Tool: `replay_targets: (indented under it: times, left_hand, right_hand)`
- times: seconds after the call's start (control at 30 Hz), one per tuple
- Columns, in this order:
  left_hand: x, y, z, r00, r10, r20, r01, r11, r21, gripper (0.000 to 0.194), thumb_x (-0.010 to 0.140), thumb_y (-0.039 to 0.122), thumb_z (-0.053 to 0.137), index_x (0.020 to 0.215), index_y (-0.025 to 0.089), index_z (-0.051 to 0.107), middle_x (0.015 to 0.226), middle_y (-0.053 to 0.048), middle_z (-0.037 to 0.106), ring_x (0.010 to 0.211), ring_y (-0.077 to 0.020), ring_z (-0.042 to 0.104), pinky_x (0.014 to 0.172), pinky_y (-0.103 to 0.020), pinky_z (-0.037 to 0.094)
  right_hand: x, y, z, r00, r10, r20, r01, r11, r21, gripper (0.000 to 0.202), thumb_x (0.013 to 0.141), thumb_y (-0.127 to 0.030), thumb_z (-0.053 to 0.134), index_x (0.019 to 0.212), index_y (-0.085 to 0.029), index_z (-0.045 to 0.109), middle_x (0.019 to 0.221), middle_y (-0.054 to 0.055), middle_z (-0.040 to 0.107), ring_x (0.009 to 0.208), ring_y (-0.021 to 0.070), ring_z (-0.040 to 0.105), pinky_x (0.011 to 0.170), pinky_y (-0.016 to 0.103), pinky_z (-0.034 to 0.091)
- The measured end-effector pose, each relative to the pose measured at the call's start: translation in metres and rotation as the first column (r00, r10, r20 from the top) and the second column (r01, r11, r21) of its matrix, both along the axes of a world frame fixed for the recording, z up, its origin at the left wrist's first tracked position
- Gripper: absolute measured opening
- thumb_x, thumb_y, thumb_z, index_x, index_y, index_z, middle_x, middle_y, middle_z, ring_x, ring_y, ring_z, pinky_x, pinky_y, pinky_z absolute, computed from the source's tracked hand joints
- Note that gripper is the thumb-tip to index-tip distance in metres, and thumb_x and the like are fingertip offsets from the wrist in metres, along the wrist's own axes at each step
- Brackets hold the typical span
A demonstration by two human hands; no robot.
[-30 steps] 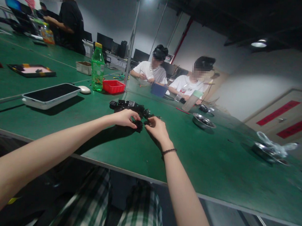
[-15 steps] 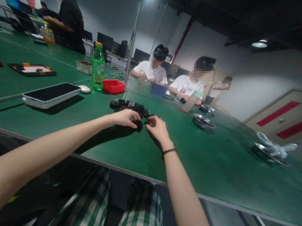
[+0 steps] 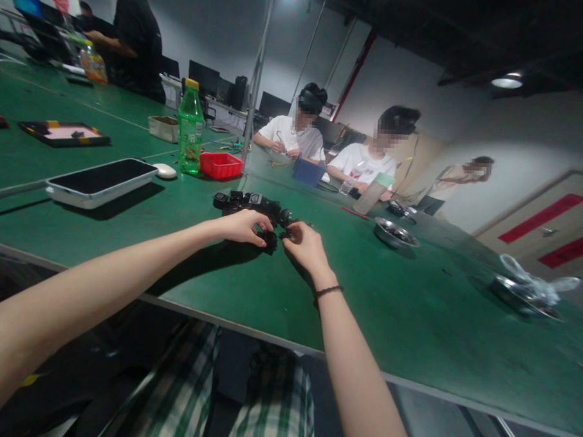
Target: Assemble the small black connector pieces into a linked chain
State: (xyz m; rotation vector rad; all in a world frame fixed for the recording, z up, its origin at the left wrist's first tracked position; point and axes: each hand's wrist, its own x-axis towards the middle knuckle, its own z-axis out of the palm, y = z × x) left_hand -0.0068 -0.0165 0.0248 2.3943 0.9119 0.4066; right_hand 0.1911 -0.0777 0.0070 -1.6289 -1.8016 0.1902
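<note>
A black jointed mechanical assembly (image 3: 253, 203) lies on the green table (image 3: 365, 299), in front of me near the middle of the view. My left hand (image 3: 250, 228) is closed on a dark part at the near side of this assembly, thumb and fingers curled round it. Just to the right, my right hand (image 3: 304, 243) pinches a small black piece at the assembly's right end. The fingertips of both hands are close together but apart. Fine details of the black parts are too dark and small to tell.
Left of the hands are a phone-like device on a white block (image 3: 104, 183), a green bottle (image 3: 190, 130) and a red tray (image 3: 221, 166). Metal bowls (image 3: 396, 234) stand to the right. Across the table sit two people in white shirts; a blue bin (image 3: 309, 171) is before them.
Both hands keep nearly the same pose at the black assembly. The view has shifted slightly. In the right background, a standing person has moved to the right.
</note>
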Motion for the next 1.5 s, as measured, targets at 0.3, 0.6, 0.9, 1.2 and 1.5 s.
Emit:
replay_targets:
  times: [0.3, 0.6, 0.9, 1.2, 1.5]
  left_hand:
    - [-0.0002, 0.0019, -0.0021, 1.0, -0.001, -0.004, 0.001, 1.0, 0.021, 0.047, 0.068, 0.032, 0.071, 0.111, 0.015, 0.065, 0.107, -0.006, 0.069, 0.081, -0.015, 0.064, 0.07, -0.021, 0.048]
    - [-0.0003, 0.002, -0.0013, 1.0, -0.008, -0.003, 0.008, 1.0, 0.021, 0.046, 0.068, 0.031, 0.071, 0.111, 0.015, 0.065, 0.109, -0.006, 0.069, 0.083, -0.0154, 0.064, 0.07, -0.022, 0.047]
    - [-0.0004, 0.0009, -0.0004, 1.0, -0.006, 0.002, 0.006, 1.0, 0.021, 0.046, 0.068, 0.031, 0.071, 0.111, 0.016, 0.065, 0.107, -0.005, 0.069, 0.082, -0.0148, 0.064, 0.069, -0.021, 0.047]
    - [-0.0006, 0.0002, -0.0002, 1.0, -0.016, 0.002, 0.016, 0.999, 0.034, 0.046, 0.069, 0.032, 0.07, 0.112, 0.016, 0.065, 0.107, -0.005, 0.07, 0.082, -0.0153, 0.064, 0.071, -0.022, 0.048]
    - [-0.0005, 0.0, -0.0004, 1.0, -0.004, 0.006, 0.004, 1.0, 0.015, 0.047, 0.069, 0.031, 0.071, 0.113, 0.015, 0.065, 0.108, -0.006, 0.069, 0.087, -0.017, 0.064, 0.073, -0.022, 0.048]
  right_hand:
    - [0.0021, 0.0014, -0.0024, 1.0, -0.009, 0.003, 0.009, 1.0, 0.009, 0.026, 0.07, -0.017, 0.061, 0.096, -0.017, 0.063, 0.091, 0.007, 0.068, 0.082, 0.0177, 0.065, 0.082, 0.034, 0.053]
    - [0.0017, -0.0001, 0.0007, 1.0, -0.005, -0.016, 0.005, 1.0, 0.011, 0.025, 0.069, -0.017, 0.061, 0.094, -0.018, 0.063, 0.09, 0.006, 0.068, 0.08, 0.0174, 0.065, 0.081, 0.034, 0.053]
    - [0.001, -0.0008, 0.002, 1.0, -0.01, 0.008, 0.01, 1.0, 0.009, 0.024, 0.07, -0.018, 0.062, 0.094, -0.017, 0.063, 0.089, 0.007, 0.069, 0.082, 0.0184, 0.065, 0.082, 0.035, 0.053]
    - [0.0034, 0.002, -0.0014, 1.0, 0.0, 0.021, 0.0, 0.999, 0.035, 0.022, 0.07, -0.017, 0.061, 0.092, -0.018, 0.063, 0.091, 0.006, 0.068, 0.083, 0.018, 0.065, 0.082, 0.034, 0.053]
    - [0.0025, 0.0013, 0.0012, 0.999, 0.001, 0.043, -0.004, 0.997, 0.074, 0.02, 0.07, -0.016, 0.06, 0.09, -0.017, 0.065, 0.092, 0.008, 0.068, 0.085, 0.0191, 0.065, 0.084, 0.035, 0.053]
